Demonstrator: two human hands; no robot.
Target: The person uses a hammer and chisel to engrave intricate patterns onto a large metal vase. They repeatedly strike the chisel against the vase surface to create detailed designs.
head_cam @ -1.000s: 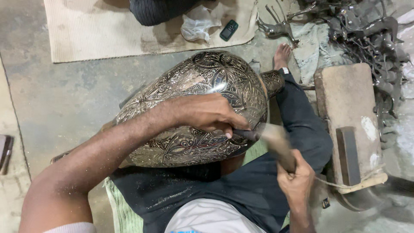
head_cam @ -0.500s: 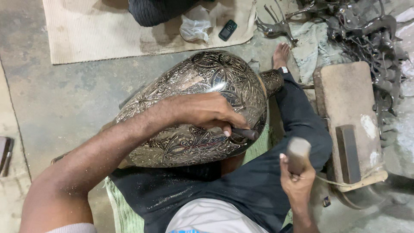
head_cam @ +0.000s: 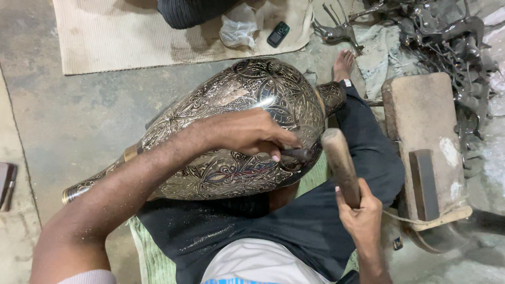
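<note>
- Left hand (head_cam: 252, 134): arm reaching across from lower left, fingers curled, pinching something thin.
- Right hand (head_cam: 360, 215): fist closed, wrist bent upward, below-right of the left.

A small dark phone (head_cam: 277, 34) with a dim screen lies beside a crumpled clear plastic bag (head_cam: 239, 26) on the mat (head_cam: 131, 37).

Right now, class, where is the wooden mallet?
In the head view the wooden mallet is right of centre, gripped in the right hand, its head raised beside the engraved metal vase, close to the chisel in the left hand.

Single head view looks steeply down, close, probably from a seated person.
</note>
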